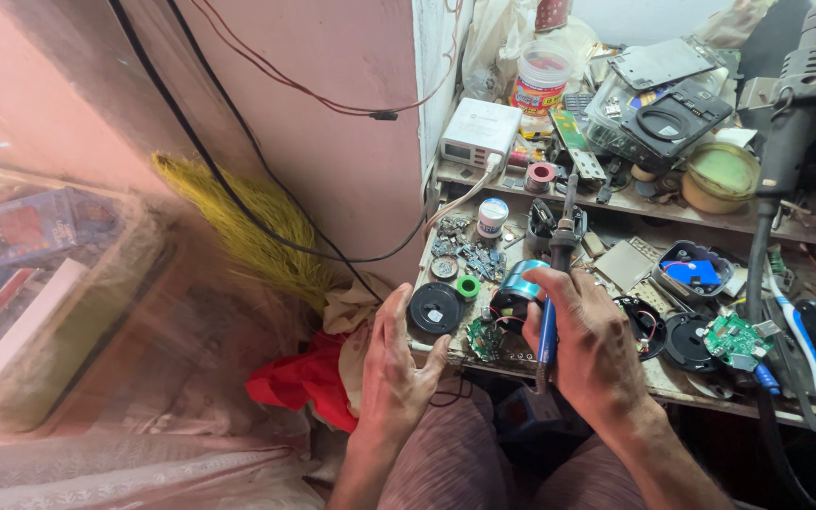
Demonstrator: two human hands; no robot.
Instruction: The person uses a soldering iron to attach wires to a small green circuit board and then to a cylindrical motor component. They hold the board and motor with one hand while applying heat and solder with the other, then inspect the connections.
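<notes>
Right hand (589, 345) wraps the blue-handled soldering iron (553, 283) upright, tip clear of the parts, beside a blue cylindrical motor (518, 288); left hand (396, 364), fingers spread and holding nothing, steadies against the cluttered wooden worktop (672, 382) edge near a black round disc (435, 308).

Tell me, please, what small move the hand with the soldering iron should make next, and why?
Probably lower the soldering iron tip toward the small circuit board: the right hand grips the iron upright, tip well above the board, while the left hand rests at the bench edge beside it.
</notes>
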